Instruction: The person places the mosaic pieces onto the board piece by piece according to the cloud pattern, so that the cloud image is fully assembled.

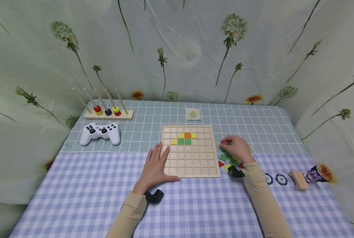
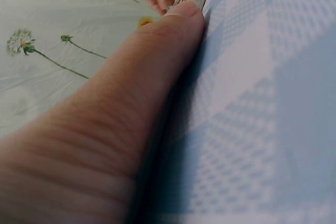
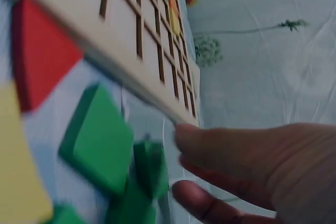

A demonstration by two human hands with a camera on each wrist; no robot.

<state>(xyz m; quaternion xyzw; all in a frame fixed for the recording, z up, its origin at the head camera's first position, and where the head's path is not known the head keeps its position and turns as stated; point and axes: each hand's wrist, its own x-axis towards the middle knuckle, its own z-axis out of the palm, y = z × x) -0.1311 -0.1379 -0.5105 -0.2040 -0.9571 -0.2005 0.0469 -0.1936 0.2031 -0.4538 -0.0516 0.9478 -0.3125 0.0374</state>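
Note:
A square wooden grid board (image 1: 192, 162) lies on the table. Its upper cells hold an orange square (image 1: 187, 135), yellow quarter-like pieces (image 1: 173, 141) and two green squares (image 1: 184, 141). My left hand (image 1: 156, 167) rests with spread fingers along the board's left edge, its thumb at the front left corner. To the right of the board, my right hand (image 1: 238, 148) hovers over a loose pile of green tiles (image 3: 100, 140), yellow and red ones. Thumb and fingers are loosely bent with a gap between them, and no tile shows there.
Behind the board lies a small pattern card (image 1: 193, 114). A white game controller (image 1: 100, 132) and a peg stand with coloured beads (image 1: 108, 114) are at the left. Two poker chips (image 1: 281, 179), a wooden arch block (image 1: 298, 180) and a purple packet (image 1: 313, 175) lie at the right.

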